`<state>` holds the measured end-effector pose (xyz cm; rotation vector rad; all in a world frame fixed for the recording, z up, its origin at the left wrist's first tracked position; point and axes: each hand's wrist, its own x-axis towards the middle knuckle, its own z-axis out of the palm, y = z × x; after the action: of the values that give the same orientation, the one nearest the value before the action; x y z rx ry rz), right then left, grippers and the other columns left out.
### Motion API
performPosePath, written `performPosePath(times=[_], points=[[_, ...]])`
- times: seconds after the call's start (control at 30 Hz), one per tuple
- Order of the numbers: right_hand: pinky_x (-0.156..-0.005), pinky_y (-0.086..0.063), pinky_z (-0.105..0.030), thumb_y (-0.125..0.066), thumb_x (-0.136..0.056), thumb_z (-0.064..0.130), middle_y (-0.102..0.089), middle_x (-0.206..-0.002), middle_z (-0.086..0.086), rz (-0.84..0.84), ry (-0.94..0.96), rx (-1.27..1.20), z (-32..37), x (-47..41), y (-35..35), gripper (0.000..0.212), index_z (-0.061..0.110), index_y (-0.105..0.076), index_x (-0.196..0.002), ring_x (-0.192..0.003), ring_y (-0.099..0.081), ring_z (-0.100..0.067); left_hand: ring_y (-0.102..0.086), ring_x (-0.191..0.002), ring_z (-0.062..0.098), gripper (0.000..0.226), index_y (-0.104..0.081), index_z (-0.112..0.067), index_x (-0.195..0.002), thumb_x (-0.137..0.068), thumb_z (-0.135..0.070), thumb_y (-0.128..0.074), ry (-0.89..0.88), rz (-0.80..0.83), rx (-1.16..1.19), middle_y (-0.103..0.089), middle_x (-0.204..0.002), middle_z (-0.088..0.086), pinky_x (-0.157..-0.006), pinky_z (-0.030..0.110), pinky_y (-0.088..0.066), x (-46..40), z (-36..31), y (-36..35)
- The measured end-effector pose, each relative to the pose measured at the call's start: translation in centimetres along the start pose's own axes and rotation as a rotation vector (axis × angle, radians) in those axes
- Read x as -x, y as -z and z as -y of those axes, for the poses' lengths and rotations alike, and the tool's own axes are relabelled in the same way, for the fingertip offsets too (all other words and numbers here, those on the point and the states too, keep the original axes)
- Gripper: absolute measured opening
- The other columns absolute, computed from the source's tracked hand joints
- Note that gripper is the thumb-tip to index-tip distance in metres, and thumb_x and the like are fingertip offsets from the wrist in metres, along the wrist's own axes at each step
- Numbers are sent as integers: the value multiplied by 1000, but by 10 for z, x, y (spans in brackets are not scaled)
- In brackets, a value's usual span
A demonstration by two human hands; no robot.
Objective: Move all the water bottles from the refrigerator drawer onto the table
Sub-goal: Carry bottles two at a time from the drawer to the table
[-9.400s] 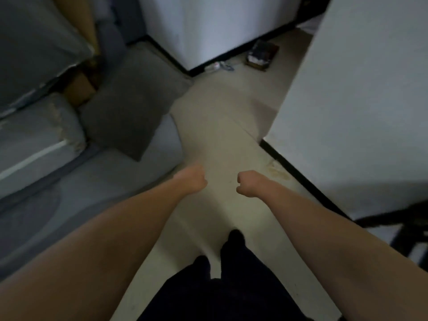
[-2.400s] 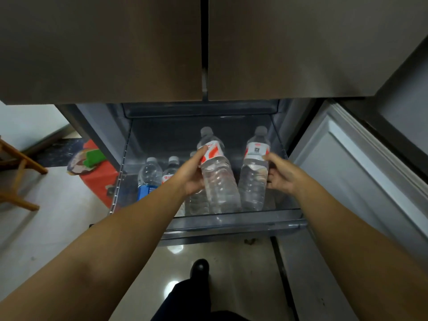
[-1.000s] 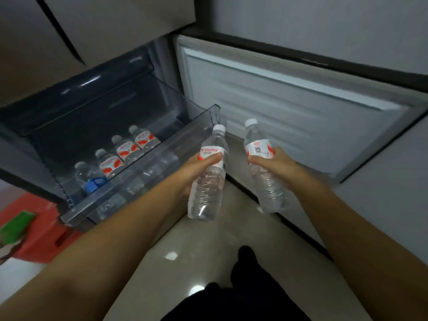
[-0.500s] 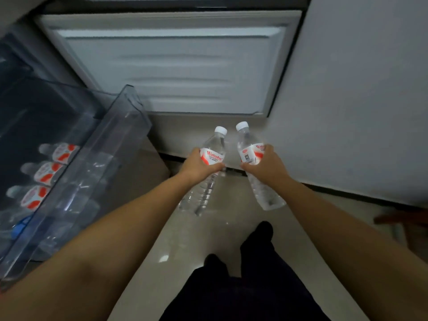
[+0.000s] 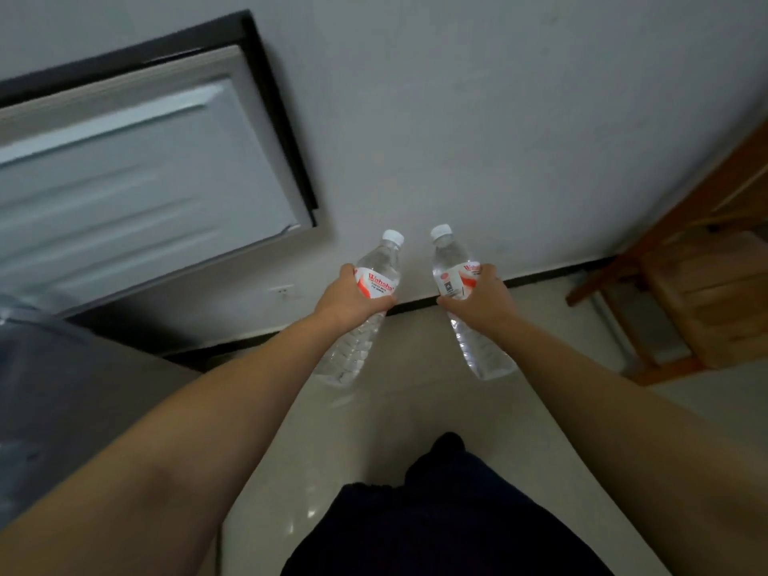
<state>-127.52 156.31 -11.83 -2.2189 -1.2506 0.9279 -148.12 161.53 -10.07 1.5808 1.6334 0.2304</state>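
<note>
— Two clear plastic water bottles with white caps and red-and-white labels are up in front of you, over the pale glossy floor (image 5: 374, 451).

— Which hands have them?

— Your left hand (image 5: 347, 299) is wrapped around the label of the left bottle (image 5: 365, 309); it tilts with its cap leaning right. Your right hand (image 5: 482, 299) is clasped around the right bottle (image 5: 461, 293), its cap leaning left, its base angled out to the right.

— Do they touch?

— No, they sit near each other but apart. Behind them you have a white wall (image 5: 498, 118), the open white refrigerator door (image 5: 137, 176) at left, and a brown wooden chair (image 5: 702, 293) at right.
</note>
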Motion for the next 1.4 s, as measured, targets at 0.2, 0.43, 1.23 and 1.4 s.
performPosePath(times=[0.2, 0.43, 1.23, 1.4], points=[[-84, -49, -33, -79, -72, 40, -53, -125, -11, -57, -94, -59, -40, -21, 39, 79, 10, -37, -132, -107, -58, -26, -59, -90, 21, 68, -39, -19, -123, -72, -42, -77, -63, 83, -44, -59, -106, 1, -73, 30, -45, -28, -56, -42], [-94, -50, -41, -78, -75, 38, -50, -131, -11, -170, -253, -129, -91, -26, 82, 83, 12, -31, -138, -115, -57, -29, -60, -92, 21, 69, -40, -18, -123, -71, -42, -78, -166, 191, -119, -59, -107, 1, -73, 31, -47, -52, -117, -87], [-83, -43, -31, -78, -75, 39, -55, -126, -9, -750, -898, -480, -164, -34, 161, 72, 10, -39, -127, -111, -57, -29, -58, -96, 18, 69, -38, -16, -126, -74, -40, -77, -754, 803, -544, -55, -110, 1, -66, 24, -49, -145, -316, -231], [-82, -42, -28, -78, -74, 40, -54, -128, -10, -886, -1008, -521, -170, -23, 162, 75, 10, -39, -130, -113, -56, -28, -60, -103, 21, 79, -35, -19, -132, -70, -42, -79, -848, 910, -648, -56, -117, 3, -87, 38, -55, -140, -348, -264]])
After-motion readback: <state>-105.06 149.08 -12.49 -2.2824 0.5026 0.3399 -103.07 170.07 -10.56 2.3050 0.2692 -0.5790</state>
